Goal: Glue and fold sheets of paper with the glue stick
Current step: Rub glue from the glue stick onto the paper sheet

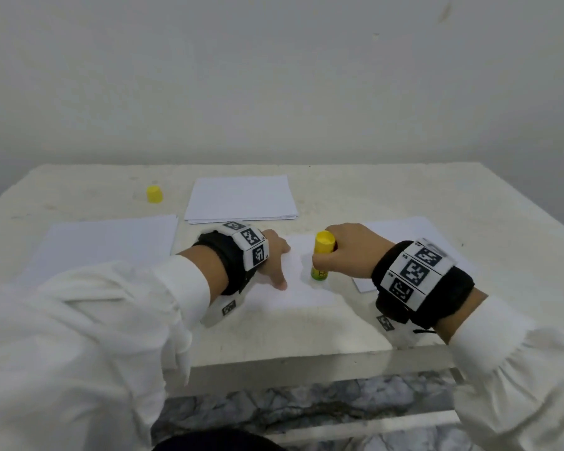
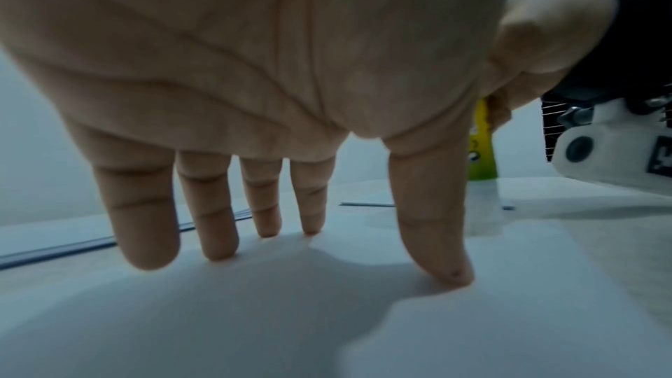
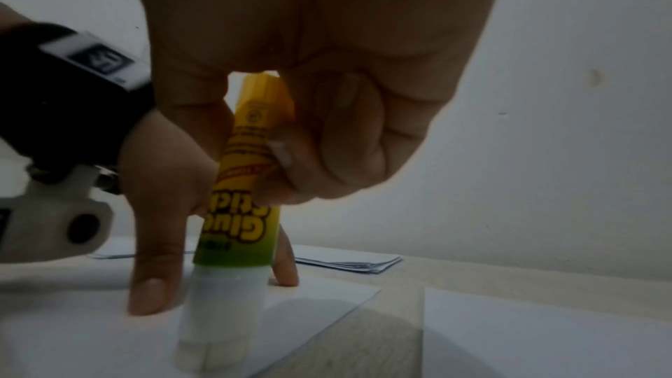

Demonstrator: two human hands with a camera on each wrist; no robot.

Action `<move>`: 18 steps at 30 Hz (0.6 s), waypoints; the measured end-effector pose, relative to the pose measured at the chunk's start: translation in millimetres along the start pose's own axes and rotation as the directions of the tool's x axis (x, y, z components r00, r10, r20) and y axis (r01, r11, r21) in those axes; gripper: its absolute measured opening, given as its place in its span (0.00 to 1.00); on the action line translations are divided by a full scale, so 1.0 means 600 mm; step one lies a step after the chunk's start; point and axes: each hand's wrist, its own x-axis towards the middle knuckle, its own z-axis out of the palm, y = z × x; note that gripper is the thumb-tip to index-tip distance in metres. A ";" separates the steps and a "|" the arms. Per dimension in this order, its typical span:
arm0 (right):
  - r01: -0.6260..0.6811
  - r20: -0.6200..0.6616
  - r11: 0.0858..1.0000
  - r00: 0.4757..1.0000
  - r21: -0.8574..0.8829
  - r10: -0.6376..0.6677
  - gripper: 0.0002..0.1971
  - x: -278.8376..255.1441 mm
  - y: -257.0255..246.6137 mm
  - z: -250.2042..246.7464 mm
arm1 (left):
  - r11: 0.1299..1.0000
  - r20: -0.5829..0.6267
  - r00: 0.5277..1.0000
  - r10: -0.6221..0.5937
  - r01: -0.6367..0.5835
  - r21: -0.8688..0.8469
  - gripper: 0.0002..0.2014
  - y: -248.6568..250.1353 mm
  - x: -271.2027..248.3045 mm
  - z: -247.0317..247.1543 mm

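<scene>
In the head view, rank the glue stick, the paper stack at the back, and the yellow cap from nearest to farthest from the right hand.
1. Glue stick: held in the right hand, standing on the sheet.
2. Paper stack: at the back, middle of the table.
3. Yellow cap: back left, beyond the left hand.

The bench has a pale, stone-like top, matt and faintly speckled, with scuffed marks towards its far edge. The sheet of paper near the front edge is smooth, matt white, as is the stack of paper by the far edge. The glue stick is glossy plastic with a printed yellow-green label and a translucent, frosted lower end. The cap near the far left corner is smooth yellow plastic. The sleeves are white woven cloth, softly creased.
</scene>
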 end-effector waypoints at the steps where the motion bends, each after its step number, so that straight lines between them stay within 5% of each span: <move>1: -0.001 0.007 1.000 1.000 -0.005 0.001 0.12 -0.009 0.000 0.001 | 1.000 -0.001 1.000 0.001 -0.001 0.002 0.44 0.001 -0.002 0.000; 4: -0.025 0.071 0.999 0.997 0.041 0.022 0.09 -0.025 0.004 -0.005 | 1.000 -0.007 1.000 0.013 -0.013 0.000 0.45 0.001 -0.003 -0.002; 6: -0.059 0.114 0.968 0.993 0.245 0.031 0.04 -0.025 0.016 -0.019 | 1.000 -0.017 1.000 0.019 -0.019 -0.018 0.45 -0.001 -0.004 0.000; 9: -0.069 -0.004 0.765 0.996 0.640 0.094 0.08 -0.002 0.040 -0.044 | 0.995 -0.050 0.999 0.013 -0.018 -0.093 0.46 -0.006 -0.003 0.006; 13: -0.058 -0.111 0.580 0.961 0.813 0.253 0.11 0.073 0.051 -0.048 | 0.988 -0.067 0.998 0.021 -0.031 -0.151 0.41 -0.011 -0.002 0.009; 15: -0.058 -0.158 0.583 0.936 0.811 0.314 0.12 0.117 0.050 -0.042 | 0.990 -0.072 0.996 0.043 -0.053 -0.132 0.37 -0.015 -0.002 0.009; 18: -0.121 -0.253 0.754 0.898 0.646 0.361 0.19 0.169 0.045 -0.038 | 0.984 -0.080 0.995 0.061 -0.073 -0.160 0.31 -0.024 0.000 0.013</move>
